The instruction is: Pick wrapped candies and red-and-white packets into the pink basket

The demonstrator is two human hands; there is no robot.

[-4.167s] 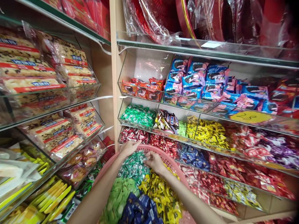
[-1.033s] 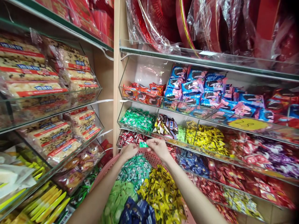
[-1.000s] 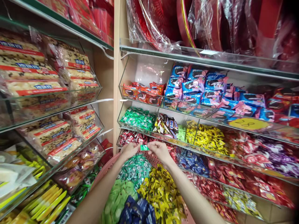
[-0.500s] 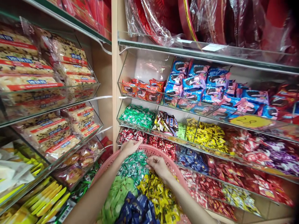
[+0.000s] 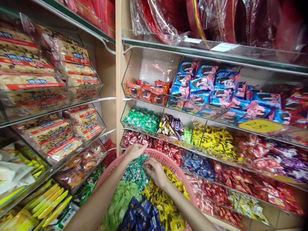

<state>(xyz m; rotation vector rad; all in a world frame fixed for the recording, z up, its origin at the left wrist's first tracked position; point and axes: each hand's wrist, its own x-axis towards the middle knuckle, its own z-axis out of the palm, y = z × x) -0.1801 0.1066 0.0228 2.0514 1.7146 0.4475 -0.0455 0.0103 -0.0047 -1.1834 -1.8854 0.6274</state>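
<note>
A pink plastic basket point(image 5: 190, 187) holds wrapped candies sorted by colour. Dark green candies point(image 5: 136, 173) lie at its far side, light green candies point(image 5: 124, 195) at left, yellow candies point(image 5: 168, 208) at right and dark blue candies point(image 5: 141, 215) at the near side. My left hand point(image 5: 135, 151) is closed over the far rim, thumb pointing right; its other fingers are mostly hidden. Above the dark green candies, my right hand point(image 5: 156, 171) has loosely curled fingers, slightly apart, with nothing visible in them. Whether its fingertips touch the candies, I cannot tell.
Glass shelves point(image 5: 173, 139) ahead hold bins of green candies point(image 5: 141, 118), red candies point(image 5: 136, 139) and blue-wrapped snacks point(image 5: 202, 81). At left stand packaged pastries point(image 5: 36, 81) on shelves. A yellow price tag point(image 5: 261, 125) sits on the right shelf edge.
My right hand has moved left over the dark green candies, and its fingers have loosened from a pinch. My left hand stays at the far rim.
</note>
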